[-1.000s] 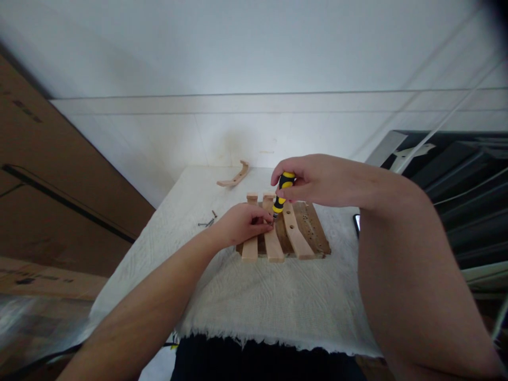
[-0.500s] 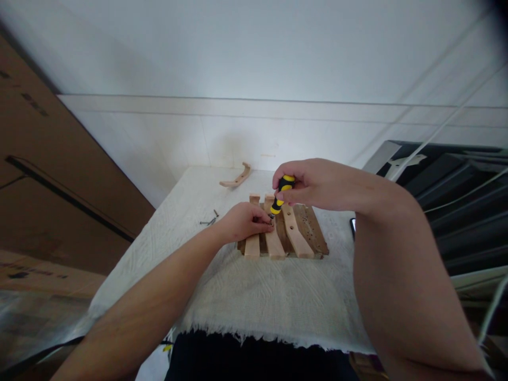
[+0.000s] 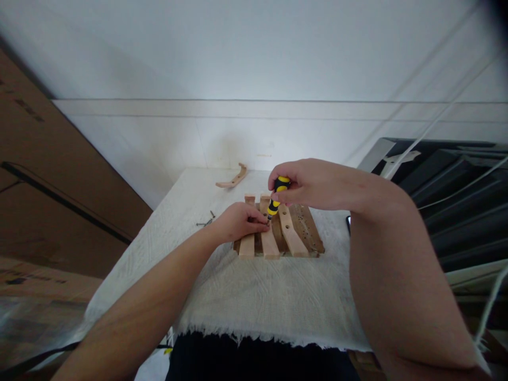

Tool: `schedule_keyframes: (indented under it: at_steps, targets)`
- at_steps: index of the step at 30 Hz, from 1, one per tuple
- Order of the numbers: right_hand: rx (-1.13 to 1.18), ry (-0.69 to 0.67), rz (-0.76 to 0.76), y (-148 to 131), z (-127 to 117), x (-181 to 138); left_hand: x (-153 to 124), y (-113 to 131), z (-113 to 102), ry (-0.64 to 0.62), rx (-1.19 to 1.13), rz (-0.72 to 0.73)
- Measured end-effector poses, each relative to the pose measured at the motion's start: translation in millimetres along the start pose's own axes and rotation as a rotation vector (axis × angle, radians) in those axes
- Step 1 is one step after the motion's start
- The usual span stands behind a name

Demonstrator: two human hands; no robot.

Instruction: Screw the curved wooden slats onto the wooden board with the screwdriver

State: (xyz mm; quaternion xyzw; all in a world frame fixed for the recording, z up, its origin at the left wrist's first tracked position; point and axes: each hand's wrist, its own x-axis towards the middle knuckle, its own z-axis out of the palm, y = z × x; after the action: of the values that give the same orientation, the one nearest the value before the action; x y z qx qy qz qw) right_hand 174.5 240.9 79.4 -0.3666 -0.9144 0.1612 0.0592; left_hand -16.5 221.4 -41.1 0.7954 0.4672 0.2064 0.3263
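My right hand [image 3: 296,182] wraps round the black and yellow handle of a screwdriver [image 3: 273,203], which points down and slightly left. Its tip meets the middle one of three pale wooden pieces [image 3: 270,246]. Right at that tip, the fingers of my left hand [image 3: 242,222] pinch what looks like a small screw, mostly hidden by them. My left hand lies over the left wooden piece [image 3: 246,247]. The right wooden piece [image 3: 292,238] shows two holes. All three rest on a brown wooden board [image 3: 311,233] dotted with small holes.
A curved wooden piece [image 3: 233,180] lies near the wall. Several loose screws [image 3: 205,220] lie left of the board on the white cloth [image 3: 262,296]. A phone-like dark object [image 3: 348,224] is partly behind my right arm. Cardboard [image 3: 59,174] stands at left.
The view has shifted slightly, so everything sits a little further left. Both hands keep their hold, and the screwdriver stays at the middle wooden piece.
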Motion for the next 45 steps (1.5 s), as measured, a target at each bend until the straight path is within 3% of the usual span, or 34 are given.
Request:
schedule_keyframes:
  at_steps: [7, 15, 23, 31, 41, 45]
  targets:
    - [-0.042, 0.008, -0.03, -8.9, -1.3, -1.7, 1.0, -0.8, -0.4, -0.008, -0.009, 0.012]
    - [-0.067, 0.012, 0.005, -4.4, 1.7, 0.9, -0.6, -2.1, -5.9, -0.103, 0.002, 0.099]
    - [-0.068, 0.026, 0.023, -6.6, 6.5, 4.2, -4.0, 1.3, -9.6, -0.142, -0.027, 0.081]
    - [-0.07, 0.025, -0.016, -3.6, 7.1, 3.5, 0.3, -7.2, 0.1, -0.017, -0.095, 0.044]
    - [-0.029, 0.088, -0.013, -10.0, 9.5, 0.4, 0.7, -11.0, 1.2, -0.006, -0.124, 0.104]
    - [-0.034, 0.051, -0.01, -17.3, 6.2, -2.4, 0.8, -10.3, 0.6, -0.006, -0.09, 0.123]
